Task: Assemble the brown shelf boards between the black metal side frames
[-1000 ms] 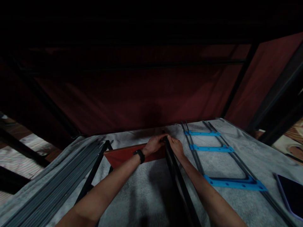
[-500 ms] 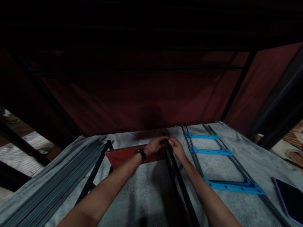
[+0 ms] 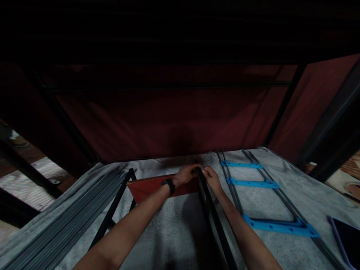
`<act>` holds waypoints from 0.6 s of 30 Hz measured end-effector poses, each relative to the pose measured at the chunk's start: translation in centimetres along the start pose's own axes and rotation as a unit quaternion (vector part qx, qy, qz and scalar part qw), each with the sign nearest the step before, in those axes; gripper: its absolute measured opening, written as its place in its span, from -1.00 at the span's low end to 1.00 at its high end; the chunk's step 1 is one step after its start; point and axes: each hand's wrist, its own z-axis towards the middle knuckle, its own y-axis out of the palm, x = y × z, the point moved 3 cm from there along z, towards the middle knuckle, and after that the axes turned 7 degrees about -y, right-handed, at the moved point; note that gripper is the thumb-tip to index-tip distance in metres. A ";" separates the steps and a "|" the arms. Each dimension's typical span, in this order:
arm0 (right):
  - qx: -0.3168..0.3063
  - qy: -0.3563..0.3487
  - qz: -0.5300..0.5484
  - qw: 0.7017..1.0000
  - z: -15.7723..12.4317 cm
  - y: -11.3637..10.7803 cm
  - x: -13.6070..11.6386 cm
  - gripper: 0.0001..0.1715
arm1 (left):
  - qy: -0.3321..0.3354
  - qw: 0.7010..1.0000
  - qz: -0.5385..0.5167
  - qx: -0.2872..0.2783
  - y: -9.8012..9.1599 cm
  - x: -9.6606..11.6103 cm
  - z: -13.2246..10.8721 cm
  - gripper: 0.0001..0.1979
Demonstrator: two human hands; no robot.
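My left hand [image 3: 185, 174], with a black watch on the wrist, is closed at the upper end of a black metal frame [image 3: 215, 217], its fingers curled over the bar. On the other side of that bar, my right hand [image 3: 212, 179] has its thumb and fingers pinched together; whatever is between them is too small and dark to make out. A reddish-brown board [image 3: 149, 187] runs from this frame to a second black frame [image 3: 114, 210] on the left. My left wrist and forearm cover part of the board.
Long grey rods [image 3: 70, 213] lie bundled at the left on the grey cloth [image 3: 168, 232]. Rods joined by blue crosspieces [image 3: 281, 227] lie to the right, with a phone [image 3: 347, 240] near the edge. Dark posts [image 3: 284, 107] and dark red fabric [image 3: 180, 123] enclose the far side.
The camera view has shifted slightly, so the scene sits a little lower and to the right. Both hands stay at the same end of the bar, with only small finger movement.
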 end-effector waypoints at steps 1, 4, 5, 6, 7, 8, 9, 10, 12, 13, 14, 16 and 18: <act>-0.007 0.008 -0.017 1.000 0.0 0.0 0.0 -0.45 | 0.002 1.000 0.000 -0.001 0.0 0.1 0.0 -0.56; -0.025 0.051 -0.047 0.997 0.0 -0.2 0.0 -0.36 | 0.004 1.000 0.008 -0.001 -0.2 0.4 -0.2 -0.55; -0.022 0.061 -0.037 0.997 0.1 -0.2 0.0 -0.35 | 0.004 1.000 0.011 -0.001 -0.2 0.5 -0.2 -0.54; -0.016 0.063 -0.018 0.998 0.1 -0.3 0.0 -0.36 | 0.004 1.000 0.013 -0.001 -0.2 0.5 -0.3 -0.54; -0.009 0.056 0.005 0.998 0.2 -0.2 -0.1 -0.39 | 0.004 1.000 0.014 0.000 -0.3 0.5 -0.3 -0.54; -0.003 0.041 0.026 0.999 0.3 -0.2 -0.2 -0.42 | 0.004 1.000 0.014 0.001 -0.3 0.5 -0.3 -0.55; 0.002 0.027 0.037 0.999 0.4 -0.1 -0.3 -0.43 | 0.003 1.000 0.015 0.003 -0.3 0.5 -0.3 -0.56; 0.002 0.020 0.036 0.999 0.4 0.0 -0.4 -0.44 | 0.001 1.000 0.016 0.003 -0.2 0.5 -0.3 -0.57; -0.010 0.037 0.003 0.999 0.5 0.1 -0.4 -0.40 | -0.001 1.000 0.019 0.001 -0.2 0.4 -0.2 -0.57; -0.018 0.059 -0.017 0.998 0.5 0.2 -0.3 -0.35 | -0.002 1.000 0.020 -0.001 -0.1 0.3 -0.2 -0.57; -0.023 0.080 -0.028 0.996 0.4 0.1 -0.2 -0.31 | -0.003 1.000 0.020 -0.003 -0.1 0.2 -0.1 -0.56; -0.018 0.101 -0.008 0.995 0.4 -0.1 -0.1 -0.28 | -0.007 1.000 0.022 -0.006 0.0 0.1 -0.1 -0.54; -0.005 0.085 0.035 0.996 0.4 -0.1 -0.2 -0.31 | -0.011 1.000 0.027 -0.008 0.1 -0.1 0.0 -0.54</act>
